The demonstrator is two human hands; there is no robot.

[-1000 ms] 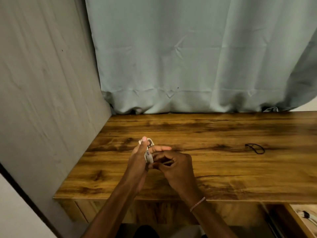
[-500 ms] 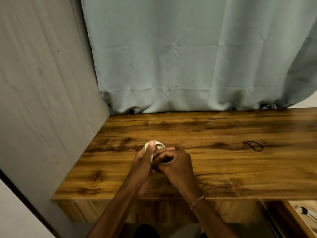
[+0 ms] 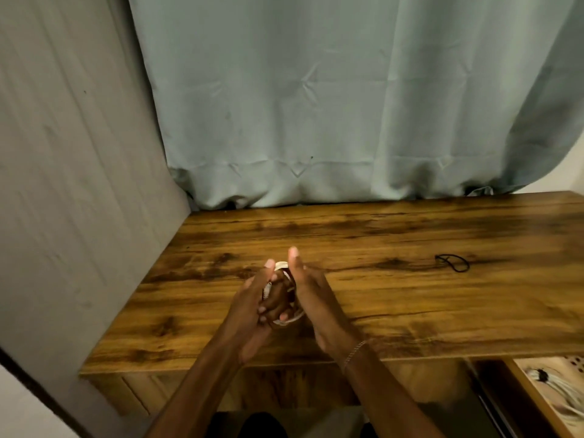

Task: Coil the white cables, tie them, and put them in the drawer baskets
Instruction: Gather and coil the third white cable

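Note:
A small coil of white cable is held between both hands just above the wooden desk, left of its middle. My left hand grips the coil from the left, fingers curled round its lower loops. My right hand holds it from the right with the thumb pointing up; its fingers are inside the coil. Most of the cable is hidden by the hands. A black elastic tie lies loose on the desk to the right. An open drawer basket at the bottom right holds a tied white cable.
A grey-green curtain hangs behind the desk and a grey fabric wall closes off the left side. The desk's front edge runs just below my wrists, with drawer fronts under it.
Both hands have turned the coil so my palms now face each other and my right thumb points up. The camera has shifted a little to the left and down.

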